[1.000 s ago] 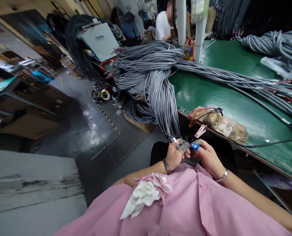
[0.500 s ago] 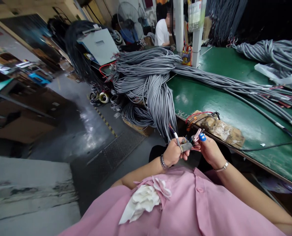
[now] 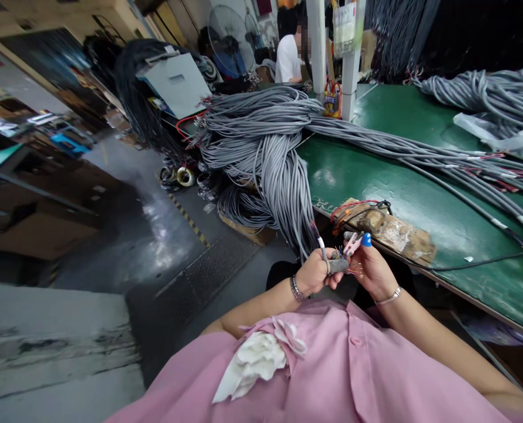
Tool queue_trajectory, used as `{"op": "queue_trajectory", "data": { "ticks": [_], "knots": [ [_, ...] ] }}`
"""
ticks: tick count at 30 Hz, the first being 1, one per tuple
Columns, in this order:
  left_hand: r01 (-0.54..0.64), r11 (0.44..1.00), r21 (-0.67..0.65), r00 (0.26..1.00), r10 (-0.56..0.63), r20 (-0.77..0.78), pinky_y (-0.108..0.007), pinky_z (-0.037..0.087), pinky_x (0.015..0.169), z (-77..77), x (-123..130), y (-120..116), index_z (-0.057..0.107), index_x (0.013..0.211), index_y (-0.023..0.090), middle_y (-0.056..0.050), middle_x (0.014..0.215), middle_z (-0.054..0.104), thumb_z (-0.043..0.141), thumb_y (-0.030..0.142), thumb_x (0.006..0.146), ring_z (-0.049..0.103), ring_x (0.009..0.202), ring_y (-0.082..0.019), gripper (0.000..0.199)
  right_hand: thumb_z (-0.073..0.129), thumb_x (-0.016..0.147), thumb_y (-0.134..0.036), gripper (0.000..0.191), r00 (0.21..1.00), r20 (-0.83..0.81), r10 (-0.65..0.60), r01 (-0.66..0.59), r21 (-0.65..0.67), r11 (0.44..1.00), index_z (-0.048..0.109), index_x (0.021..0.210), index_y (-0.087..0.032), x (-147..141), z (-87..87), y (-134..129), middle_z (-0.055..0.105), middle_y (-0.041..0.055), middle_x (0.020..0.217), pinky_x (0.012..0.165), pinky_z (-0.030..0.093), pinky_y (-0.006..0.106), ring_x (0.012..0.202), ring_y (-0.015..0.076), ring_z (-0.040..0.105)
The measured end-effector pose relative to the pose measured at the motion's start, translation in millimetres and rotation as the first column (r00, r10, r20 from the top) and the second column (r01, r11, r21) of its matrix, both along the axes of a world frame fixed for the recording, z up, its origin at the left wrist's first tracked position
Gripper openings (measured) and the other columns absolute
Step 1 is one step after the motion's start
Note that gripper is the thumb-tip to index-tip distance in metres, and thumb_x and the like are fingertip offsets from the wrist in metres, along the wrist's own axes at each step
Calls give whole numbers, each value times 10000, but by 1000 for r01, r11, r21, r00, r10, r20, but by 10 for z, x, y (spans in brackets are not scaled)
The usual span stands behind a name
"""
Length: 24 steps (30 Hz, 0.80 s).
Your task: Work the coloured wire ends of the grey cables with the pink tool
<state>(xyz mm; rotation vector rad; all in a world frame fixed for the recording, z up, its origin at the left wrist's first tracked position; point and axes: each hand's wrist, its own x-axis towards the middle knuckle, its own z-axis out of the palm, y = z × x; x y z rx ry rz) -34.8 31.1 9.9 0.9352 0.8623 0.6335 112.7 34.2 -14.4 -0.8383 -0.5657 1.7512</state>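
Above my lap, my left hand is closed around the end of a grey cable that has a white band. Thin coloured wires fan out by its fingers, and reddish wire ends stick out toward the right. A dark grey wrap seems to cover my left thumb. My right hand, with a blue cap on the thumb, pinches a small pink clip-like tool. The tool's tip is close to the wires; whether it touches them I cannot tell.
Looped grey cables hang over the end of the green table. A worn wooden block with wires sits at its near edge. More cables and a plastic bag lie right. A person in white sits behind.
Both hands have shifted slightly, the left a little to the right. The pink tool has turned a little, and the reddish wires look more spread out.
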Motion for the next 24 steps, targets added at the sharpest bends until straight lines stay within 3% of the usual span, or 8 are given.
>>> {"op": "queue_trajectory", "data": {
  "ticks": [8, 13, 18, 22, 24],
  "knots": [
    [-47, 994, 99, 997, 53, -61, -171, 258, 314, 33, -52, -117, 537, 630, 138, 8, 479, 565, 718, 458, 691, 480, 329, -70, 372, 475, 746, -761, 564, 995, -81, 57, -59, -24, 998, 658, 839, -236, 61, 46, -56, 636, 33, 791, 543, 453, 307, 575, 152, 545],
    [-79, 987, 141, 994, 89, -70, -173, 274, 336, 49, -82, -218, 534, 623, 138, 6, 502, 574, 690, 443, 730, 504, 353, -72, 359, 628, 789, -554, 339, 998, -64, -19, 21, 20, 1000, 664, 817, -218, 46, 104, -76, 621, 22, 761, 549, 438, 257, 604, 128, 516],
    [-155, 979, 133, 986, 161, -35, -177, 252, 331, 28, -57, -161, 522, 619, 140, 10, 494, 567, 674, 415, 742, 486, 341, -69, 338, 581, 838, -523, 340, 983, 118, -142, 128, 120, 984, 652, 799, -192, 34, 46, -112, 573, 9, 672, 542, 418, 259, 560, 118, 470],
    [-162, 979, 127, 986, 164, -6, -176, 243, 322, 38, -27, -116, 525, 624, 137, 10, 492, 566, 675, 402, 742, 488, 340, -74, 327, 625, 811, -515, 326, 813, 417, -407, 287, 321, 902, 637, 728, -201, 86, -82, -109, 574, -5, 633, 541, 386, 249, 564, 120, 474],
    [-165, 979, 122, 986, 166, -2, -174, 240, 316, 43, -17, -107, 525, 623, 136, 10, 488, 564, 678, 397, 737, 485, 335, -75, 323, 615, 808, -539, 342, 788, 452, -417, 281, 340, 898, 631, 723, -209, 95, -105, -93, 580, -4, 634, 547, 391, 255, 572, 128, 487]
  ]
}}
